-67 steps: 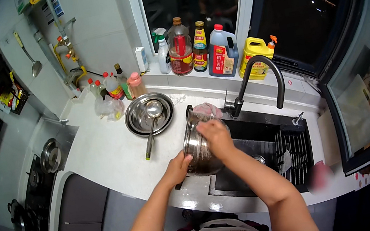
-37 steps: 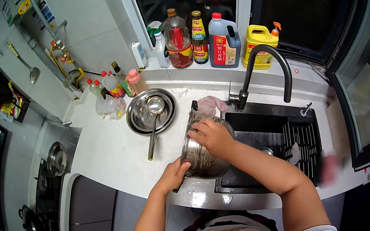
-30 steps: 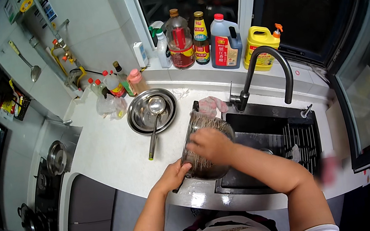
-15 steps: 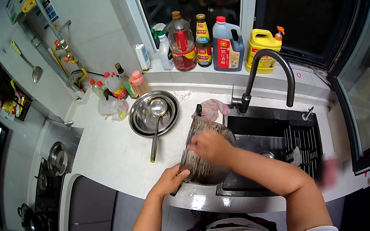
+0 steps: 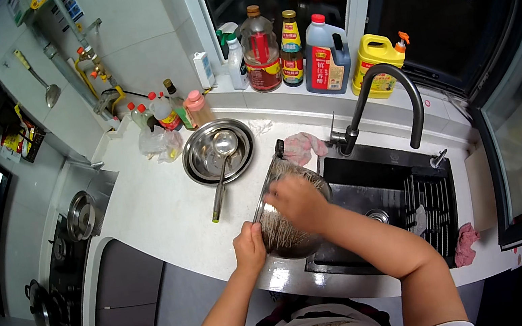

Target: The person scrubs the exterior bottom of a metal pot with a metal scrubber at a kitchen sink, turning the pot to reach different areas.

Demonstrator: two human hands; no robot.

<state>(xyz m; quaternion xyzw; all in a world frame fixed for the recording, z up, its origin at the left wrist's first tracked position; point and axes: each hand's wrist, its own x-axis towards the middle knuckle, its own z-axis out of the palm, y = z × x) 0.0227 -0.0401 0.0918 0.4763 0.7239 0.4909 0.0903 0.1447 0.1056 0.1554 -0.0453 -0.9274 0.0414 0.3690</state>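
Note:
A metal pot is tilted on its side at the counter's front, beside the sink, its surface streaked and brownish. My left hand is closed around the near side of its rim, covering the handle there. The far black handle shows at the upper end. Over the pot, my right hand is curled with the fingers bent, slightly smeared by motion. Whatever it holds against the pot is hidden. Left of the pot, a ladle rests in nested steel bowls.
The black sink with a tall faucet and a rack lies right of the pot. Pink cloths lie behind the pot and at the sink's right. Bottles line the windowsill; a stove stands far left.
My left hand has shifted its grip, now wrapping the handle side of the pot. My right hand has moved slightly over the pot's surface. The whole view has shifted a little.

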